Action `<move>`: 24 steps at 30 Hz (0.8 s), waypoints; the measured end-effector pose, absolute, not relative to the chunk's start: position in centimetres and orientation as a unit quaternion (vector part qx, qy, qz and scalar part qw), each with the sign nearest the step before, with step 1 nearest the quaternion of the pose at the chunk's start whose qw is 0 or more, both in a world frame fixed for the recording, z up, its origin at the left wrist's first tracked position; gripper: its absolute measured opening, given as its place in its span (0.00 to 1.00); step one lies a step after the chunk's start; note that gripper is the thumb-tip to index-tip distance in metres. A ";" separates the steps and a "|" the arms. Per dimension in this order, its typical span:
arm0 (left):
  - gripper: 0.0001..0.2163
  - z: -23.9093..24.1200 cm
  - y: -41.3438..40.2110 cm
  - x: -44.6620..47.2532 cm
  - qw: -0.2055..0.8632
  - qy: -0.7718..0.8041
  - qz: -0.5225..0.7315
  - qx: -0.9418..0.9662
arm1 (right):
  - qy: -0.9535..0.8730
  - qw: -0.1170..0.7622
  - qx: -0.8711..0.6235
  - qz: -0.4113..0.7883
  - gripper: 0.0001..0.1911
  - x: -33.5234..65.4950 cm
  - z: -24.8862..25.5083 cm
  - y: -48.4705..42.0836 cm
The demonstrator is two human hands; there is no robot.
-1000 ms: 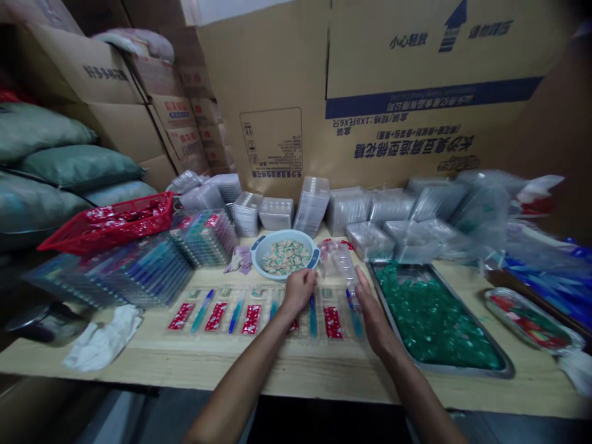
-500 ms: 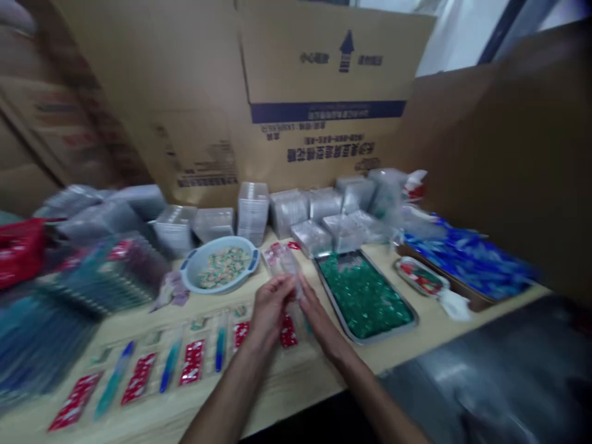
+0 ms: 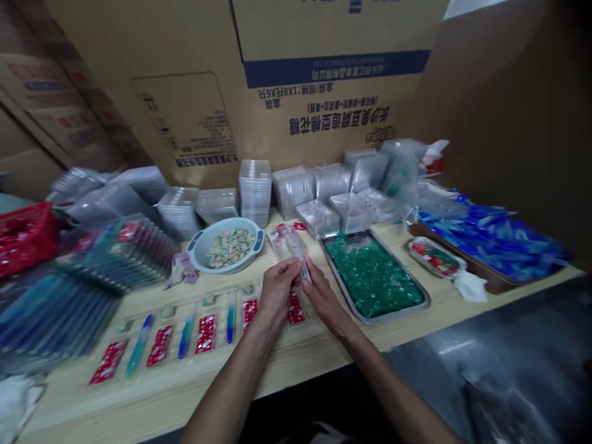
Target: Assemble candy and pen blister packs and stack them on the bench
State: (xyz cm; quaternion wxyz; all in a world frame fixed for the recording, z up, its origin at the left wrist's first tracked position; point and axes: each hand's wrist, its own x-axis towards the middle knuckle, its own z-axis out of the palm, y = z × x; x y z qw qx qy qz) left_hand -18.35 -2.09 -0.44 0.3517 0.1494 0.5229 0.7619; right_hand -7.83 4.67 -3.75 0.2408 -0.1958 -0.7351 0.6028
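My left hand (image 3: 276, 290) and my right hand (image 3: 324, 299) meet over the table's front edge, both closed on a clear plastic package (image 3: 303, 268) held between them. Under the hands lies a row of clear trays (image 3: 194, 330) with red packets and blue-green sticks in them. A light blue bowl (image 3: 203, 246) of small wrapped candies stands just beyond my left hand. A metal tray (image 3: 416, 293) of green wrapped candies lies right of my right hand.
Stacks of clear plastic boxes (image 3: 254, 191) line the back, in front of large cardboard boxes (image 3: 324, 74). Filled trays (image 3: 115, 256) are piled at left beside a red basket (image 3: 23, 237). A small dish (image 3: 435, 256) and blue wrapped items (image 3: 490, 234) lie at right.
The view has swung to the right. My two hands came together from lying apart on the trays and took up a clear package between them.
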 end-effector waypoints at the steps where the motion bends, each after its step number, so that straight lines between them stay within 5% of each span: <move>1: 0.15 -0.3 -2.2 -18.5 0.360 0.521 0.757 0.162 | -0.715 0.254 -0.198 0.621 0.42 -8.0 -3.8 4.5; 7: 0.16 -0.3 -3.7 -19.9 0.412 0.477 0.757 0.173 | -0.490 0.334 -0.267 0.760 0.38 -7.6 -4.6 5.8; 11: 0.16 -3.1 -6.1 -21.2 0.371 0.607 0.686 0.150 | -0.599 0.364 -0.300 0.647 0.41 -5.6 -4.7 8.5; 16: 0.15 -3.1 -7.8 -19.7 0.176 0.697 0.680 0.141 | -0.749 0.314 -0.258 0.523 0.43 -4.3 -3.3 7.4; 20: 0.19 0.3 -7.0 -16.8 0.341 0.532 0.766 0.119 | -0.764 0.234 -0.163 0.579 0.39 -5.2 -2.0 3.7; 24: 0.18 1.6 -6.3 -15.9 0.382 0.467 0.793 0.084 | -0.746 0.195 -0.132 0.622 0.39 -6.2 -1.4 2.0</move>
